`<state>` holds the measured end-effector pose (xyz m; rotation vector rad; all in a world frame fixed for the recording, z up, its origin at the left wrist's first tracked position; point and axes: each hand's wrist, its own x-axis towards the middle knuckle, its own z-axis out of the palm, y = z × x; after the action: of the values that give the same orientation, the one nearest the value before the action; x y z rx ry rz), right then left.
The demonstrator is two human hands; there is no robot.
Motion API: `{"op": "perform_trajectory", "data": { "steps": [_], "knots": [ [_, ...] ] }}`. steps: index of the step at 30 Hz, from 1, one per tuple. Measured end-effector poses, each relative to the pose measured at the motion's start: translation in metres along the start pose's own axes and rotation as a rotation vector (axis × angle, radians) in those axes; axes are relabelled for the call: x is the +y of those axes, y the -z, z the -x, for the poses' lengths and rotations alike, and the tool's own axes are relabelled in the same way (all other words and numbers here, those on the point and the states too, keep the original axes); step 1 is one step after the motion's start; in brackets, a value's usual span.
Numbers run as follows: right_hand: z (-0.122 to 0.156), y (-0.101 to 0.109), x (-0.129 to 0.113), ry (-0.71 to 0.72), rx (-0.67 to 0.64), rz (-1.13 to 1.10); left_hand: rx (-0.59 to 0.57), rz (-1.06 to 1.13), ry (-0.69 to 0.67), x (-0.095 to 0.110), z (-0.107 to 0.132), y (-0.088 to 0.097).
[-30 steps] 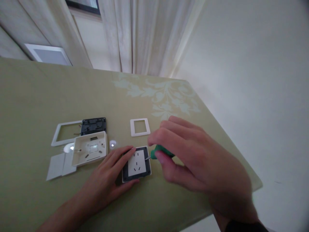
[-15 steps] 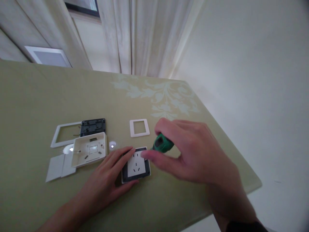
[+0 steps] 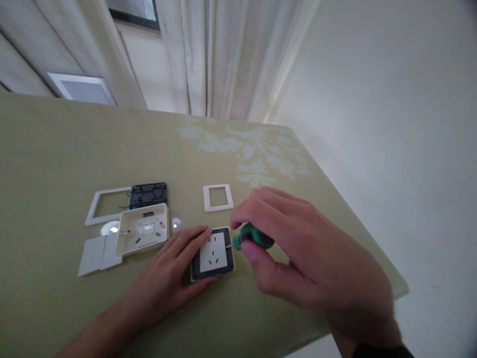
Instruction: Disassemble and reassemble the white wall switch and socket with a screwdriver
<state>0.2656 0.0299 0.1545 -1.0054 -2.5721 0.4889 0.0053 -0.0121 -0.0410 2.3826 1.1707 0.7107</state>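
Note:
A wall socket with a white face and a dark surround lies flat near the front of the table. My left hand grips it from the left, fingers on its top edge and thumb along its lower edge. In my right hand is a green-handled screwdriver, pinched between thumb and fingers. Its short metal shaft points left, and the tip meets the right side of the socket's dark surround. Behind the socket lies a small white frame.
Left of my hands lie an open white back box, a dark plate, a larger white frame and flat white panels. Two shiny spots show beside the box. The table's right edge runs along a white wall; curtains hang behind.
My right hand has tilted the screwdriver lower, so its shaft now shows against the socket's right side. The left hand keeps its hold. The whole view has shifted slightly.

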Motion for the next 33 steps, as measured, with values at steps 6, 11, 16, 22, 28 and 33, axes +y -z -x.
{"op": "perform_trajectory", "data": {
  "steps": [6, 11, 16, 22, 28, 33],
  "knots": [
    [0.001, -0.002, 0.006, -0.074, 0.120, 0.128, 0.015, -0.034, -0.018, -0.002, 0.002, -0.002],
    [-0.001, -0.004, 0.008, 0.100, 0.062, 0.072, 0.037, -0.021, -0.020, 0.000, 0.000, -0.001],
    [-0.001, -0.004, 0.009, 0.067, 0.141, 0.165, 0.038, -0.034, -0.029, 0.001, -0.002, 0.000],
    [-0.002, -0.005, 0.008, 0.164, 0.063, 0.071, 0.037, -0.019, -0.029, -0.001, 0.001, 0.001],
    [-0.001, -0.002, 0.009, 0.097, 0.074, 0.147, 0.038, -0.035, -0.031, -0.001, -0.001, 0.000],
    [-0.001, -0.002, 0.011, 0.059, 0.091, 0.088, 0.013, -0.020, -0.003, -0.001, 0.000, 0.001]
  ]
}}
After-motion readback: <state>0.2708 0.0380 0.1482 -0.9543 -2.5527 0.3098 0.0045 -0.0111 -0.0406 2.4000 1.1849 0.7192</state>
